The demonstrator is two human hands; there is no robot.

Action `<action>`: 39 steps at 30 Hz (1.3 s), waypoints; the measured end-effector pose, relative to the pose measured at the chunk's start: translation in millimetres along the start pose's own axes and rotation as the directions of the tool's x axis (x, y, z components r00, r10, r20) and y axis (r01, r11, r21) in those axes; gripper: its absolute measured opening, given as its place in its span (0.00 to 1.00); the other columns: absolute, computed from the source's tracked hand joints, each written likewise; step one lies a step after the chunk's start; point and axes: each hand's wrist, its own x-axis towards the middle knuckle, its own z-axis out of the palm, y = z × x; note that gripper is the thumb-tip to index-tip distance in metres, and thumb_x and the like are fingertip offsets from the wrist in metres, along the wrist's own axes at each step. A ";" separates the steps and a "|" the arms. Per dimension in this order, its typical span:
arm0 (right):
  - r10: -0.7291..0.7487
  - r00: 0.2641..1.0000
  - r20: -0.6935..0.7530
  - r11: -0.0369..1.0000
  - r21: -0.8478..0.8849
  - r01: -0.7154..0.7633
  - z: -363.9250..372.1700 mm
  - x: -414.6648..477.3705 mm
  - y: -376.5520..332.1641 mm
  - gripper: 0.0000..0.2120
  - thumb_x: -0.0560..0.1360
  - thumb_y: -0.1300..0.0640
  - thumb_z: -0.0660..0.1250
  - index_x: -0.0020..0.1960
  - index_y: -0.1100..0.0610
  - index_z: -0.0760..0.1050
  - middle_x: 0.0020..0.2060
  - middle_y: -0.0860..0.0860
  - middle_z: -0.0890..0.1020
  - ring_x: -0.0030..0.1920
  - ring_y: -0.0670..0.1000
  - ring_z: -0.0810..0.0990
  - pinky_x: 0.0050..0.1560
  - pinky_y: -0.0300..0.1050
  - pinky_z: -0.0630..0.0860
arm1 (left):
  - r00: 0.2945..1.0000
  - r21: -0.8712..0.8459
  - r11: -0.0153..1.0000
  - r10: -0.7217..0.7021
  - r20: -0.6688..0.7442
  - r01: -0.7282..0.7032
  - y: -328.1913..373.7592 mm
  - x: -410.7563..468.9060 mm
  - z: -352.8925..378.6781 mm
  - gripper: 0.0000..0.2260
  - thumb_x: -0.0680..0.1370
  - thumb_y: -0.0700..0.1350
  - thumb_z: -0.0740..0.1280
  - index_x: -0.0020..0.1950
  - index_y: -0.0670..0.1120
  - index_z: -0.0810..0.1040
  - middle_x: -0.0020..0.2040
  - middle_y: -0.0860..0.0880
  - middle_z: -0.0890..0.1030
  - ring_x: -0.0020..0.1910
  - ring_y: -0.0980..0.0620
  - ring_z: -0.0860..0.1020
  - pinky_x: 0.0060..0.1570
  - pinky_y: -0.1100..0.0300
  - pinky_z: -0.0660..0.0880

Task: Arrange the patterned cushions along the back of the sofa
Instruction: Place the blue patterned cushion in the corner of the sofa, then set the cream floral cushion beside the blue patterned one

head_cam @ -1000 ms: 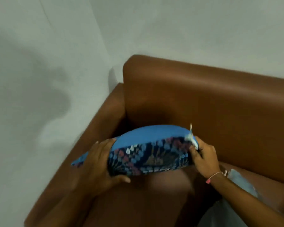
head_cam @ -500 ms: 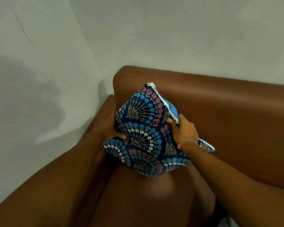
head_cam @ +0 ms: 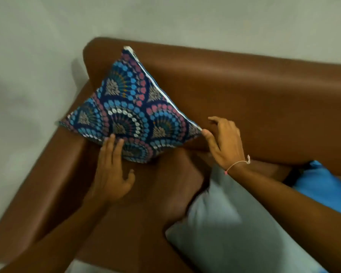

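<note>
A patterned cushion [head_cam: 130,113], dark blue with fan shapes in blue, pink and white dots, stands on one corner in the left corner of the brown leather sofa [head_cam: 244,91], leaning on the backrest. My left hand [head_cam: 111,170] lies open below it, fingertips touching its lower left edge. My right hand [head_cam: 222,142] is open at the cushion's right corner, thumb tip against that corner, with a thin bracelet on the wrist.
A pale grey cushion [head_cam: 234,229] lies on the seat at the lower right, under my right forearm. A plain blue cushion [head_cam: 323,188] shows at the right edge. The sofa armrest [head_cam: 47,174] runs along the left, against grey walls.
The cushion went from lying flat in both hands to standing on its corner against the backrest. Both hands have let go of it and now only touch its edges.
</note>
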 end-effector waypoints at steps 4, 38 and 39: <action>-0.028 0.987 0.160 0.993 -0.111 0.046 -66.8 -130.0 53.9 0.16 0.81 0.49 0.59 0.63 0.57 0.73 0.52 0.56 0.79 0.51 0.59 0.75 0.53 0.53 0.67 | 0.921 -0.089 0.966 0.257 0.293 -0.242 108.6 -123.3 50.4 0.42 0.74 0.58 0.68 0.80 0.40 0.54 0.81 0.36 0.55 0.80 0.37 0.51 0.75 0.36 0.56; 0.252 0.948 -0.195 0.968 0.040 -0.249 -133.6 -102.3 123.3 0.21 0.75 0.41 0.59 0.43 0.60 0.73 0.34 0.57 0.80 0.39 0.62 0.79 0.38 0.54 0.73 | 0.953 -0.402 0.916 0.120 0.278 0.002 207.2 88.0 51.5 0.13 0.73 0.49 0.68 0.54 0.44 0.82 0.48 0.45 0.86 0.48 0.45 0.83 0.46 0.49 0.79; 0.260 0.944 -0.206 0.965 0.032 -0.259 -138.2 -78.3 122.7 0.23 0.75 0.38 0.59 0.42 0.60 0.72 0.32 0.57 0.79 0.37 0.63 0.79 0.36 0.55 0.73 | 0.933 -0.406 0.914 0.136 0.333 0.012 209.3 118.3 48.1 0.13 0.75 0.51 0.68 0.53 0.44 0.82 0.48 0.45 0.86 0.48 0.45 0.83 0.46 0.48 0.79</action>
